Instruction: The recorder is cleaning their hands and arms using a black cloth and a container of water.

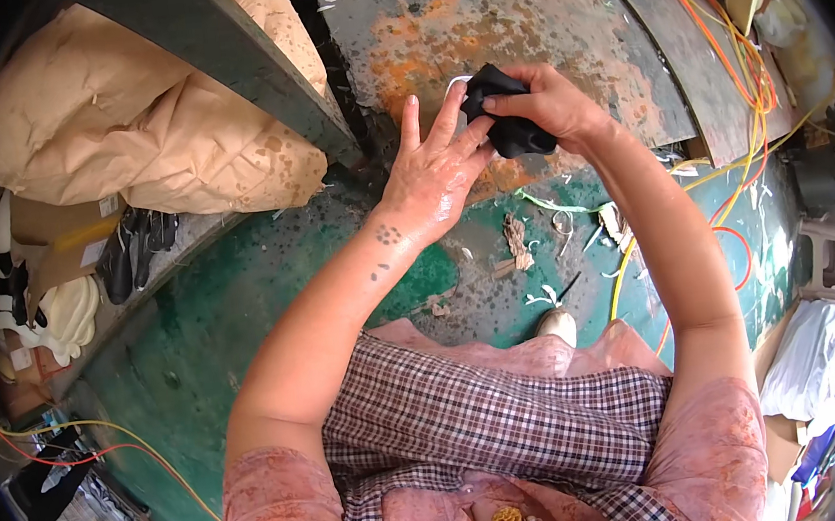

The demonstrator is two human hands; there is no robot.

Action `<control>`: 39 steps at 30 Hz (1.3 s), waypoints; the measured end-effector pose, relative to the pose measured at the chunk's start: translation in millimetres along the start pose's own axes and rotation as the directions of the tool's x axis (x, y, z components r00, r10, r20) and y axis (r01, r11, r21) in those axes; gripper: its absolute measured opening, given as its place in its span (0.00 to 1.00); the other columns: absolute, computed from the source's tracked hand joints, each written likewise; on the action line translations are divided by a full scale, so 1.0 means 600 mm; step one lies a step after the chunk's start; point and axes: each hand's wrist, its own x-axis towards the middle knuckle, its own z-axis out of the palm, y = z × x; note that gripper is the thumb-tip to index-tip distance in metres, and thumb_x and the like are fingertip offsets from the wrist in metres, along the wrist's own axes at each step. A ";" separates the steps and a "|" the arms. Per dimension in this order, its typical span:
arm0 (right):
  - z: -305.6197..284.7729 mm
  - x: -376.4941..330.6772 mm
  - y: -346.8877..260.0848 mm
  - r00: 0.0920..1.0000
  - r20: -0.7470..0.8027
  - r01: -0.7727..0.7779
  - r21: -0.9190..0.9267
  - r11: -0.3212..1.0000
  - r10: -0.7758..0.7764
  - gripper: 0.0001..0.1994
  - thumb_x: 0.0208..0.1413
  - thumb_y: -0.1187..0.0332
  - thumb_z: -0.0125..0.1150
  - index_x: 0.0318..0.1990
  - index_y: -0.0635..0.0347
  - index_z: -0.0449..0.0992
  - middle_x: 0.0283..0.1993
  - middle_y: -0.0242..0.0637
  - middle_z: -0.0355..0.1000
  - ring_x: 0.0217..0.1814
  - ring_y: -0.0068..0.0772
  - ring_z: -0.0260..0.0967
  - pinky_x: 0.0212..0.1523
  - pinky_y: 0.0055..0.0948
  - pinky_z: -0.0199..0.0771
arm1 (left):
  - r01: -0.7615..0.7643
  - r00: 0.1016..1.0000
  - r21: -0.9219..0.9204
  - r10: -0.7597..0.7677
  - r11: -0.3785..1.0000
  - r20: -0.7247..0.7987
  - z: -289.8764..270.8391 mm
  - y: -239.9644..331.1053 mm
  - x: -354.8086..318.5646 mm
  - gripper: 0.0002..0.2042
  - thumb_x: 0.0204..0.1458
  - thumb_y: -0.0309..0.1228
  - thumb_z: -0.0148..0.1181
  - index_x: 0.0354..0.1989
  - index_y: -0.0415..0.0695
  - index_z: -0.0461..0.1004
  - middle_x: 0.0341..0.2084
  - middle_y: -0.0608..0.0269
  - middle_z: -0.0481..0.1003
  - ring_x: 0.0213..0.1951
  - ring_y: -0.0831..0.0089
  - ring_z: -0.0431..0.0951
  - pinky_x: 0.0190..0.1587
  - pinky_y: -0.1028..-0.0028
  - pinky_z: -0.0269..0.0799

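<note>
- Black piece [523, 137]: in the head view, held up in front of the person, before the rust-stained surface [514, 10].
- Right hand [559, 106]: thumb clamped over the folded piece against the fingers.
- Left hand [433, 179]: outer fingers spread apart; others meet the piece's edge, though I cannot tell whether they grip.
- It looks light, soft and floppy, probably not fragile; the thick folds likely give the surest hold, and shiny skin might slip.
</note>
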 end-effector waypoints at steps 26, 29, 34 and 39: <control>-0.032 -0.014 -0.032 0.821 0.327 0.528 -0.747 0.404 -0.468 0.16 0.47 0.73 0.58 0.47 0.60 0.74 0.41 0.47 0.73 0.44 0.44 0.72 0.45 0.35 0.72 | -0.047 0.999 -0.014 0.047 0.999 0.000 -0.022 -0.001 0.006 0.20 0.38 0.30 0.66 0.45 0.54 0.77 0.59 0.74 0.61 0.69 0.58 0.43 0.62 0.36 0.40; 0.020 -0.040 -0.024 0.846 0.395 0.439 -0.897 0.047 -0.358 0.11 0.44 0.75 0.57 0.38 0.62 0.73 0.36 0.45 0.70 0.42 0.45 0.71 0.42 0.37 0.73 | -0.056 0.997 -0.031 0.058 0.998 0.053 -0.029 -0.003 0.003 0.21 0.38 0.30 0.66 0.46 0.55 0.77 0.52 0.72 0.67 0.69 0.58 0.42 0.63 0.36 0.38; 0.033 -0.046 -0.002 0.883 0.403 0.355 -0.909 -0.219 -0.240 0.05 0.43 0.74 0.57 0.29 0.62 0.71 0.32 0.43 0.70 0.34 0.43 0.73 0.32 0.37 0.74 | -0.065 0.994 -0.105 0.073 0.992 0.078 -0.043 -0.005 0.007 0.20 0.37 0.29 0.66 0.44 0.53 0.77 0.45 0.72 0.72 0.69 0.58 0.43 0.62 0.36 0.38; 0.036 -0.031 -0.010 0.850 0.441 0.369 -0.889 -0.270 -0.289 0.05 0.43 0.70 0.59 0.27 0.61 0.76 0.29 0.44 0.74 0.30 0.40 0.75 0.27 0.36 0.75 | -0.056 0.997 -0.087 0.061 0.995 0.052 -0.041 0.001 0.005 0.19 0.36 0.30 0.66 0.42 0.51 0.77 0.45 0.69 0.72 0.68 0.57 0.44 0.62 0.35 0.38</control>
